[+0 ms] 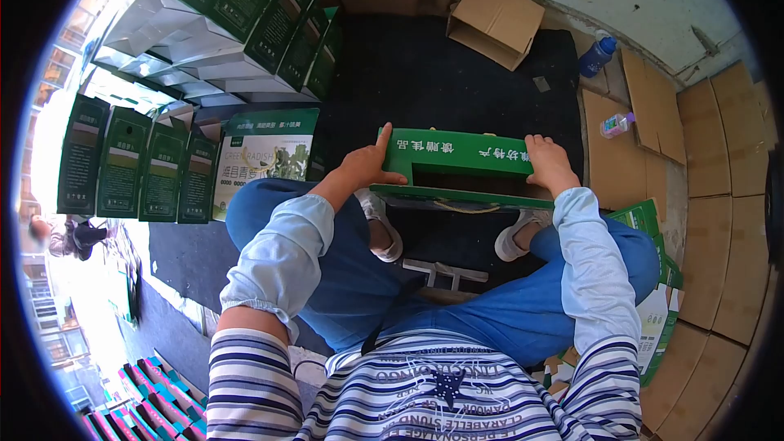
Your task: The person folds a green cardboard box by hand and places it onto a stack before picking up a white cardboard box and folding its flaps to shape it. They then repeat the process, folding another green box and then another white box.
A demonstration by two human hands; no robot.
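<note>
A green carton point(461, 151) with white printed characters lies between my knees, a dark opening along its near side and a cord handle at its near edge. My left hand point(365, 165) is on the carton's left end, index finger stretched along it and thumb by the opening. At the right end, my right hand point(550, 165) grips the corner, fingers on top and thumb at the side. The carton's underside is hidden.
Green radish boxes point(265, 155) stand at left, below stacked green cartons point(278, 33). An open brown box point(496, 20), a blue bottle point(598, 57) and a small clear bottle point(617, 124) sit beyond. Brown cartons point(707, 212) line the right. Green flattened cardboard point(660, 318) lies beside my right knee.
</note>
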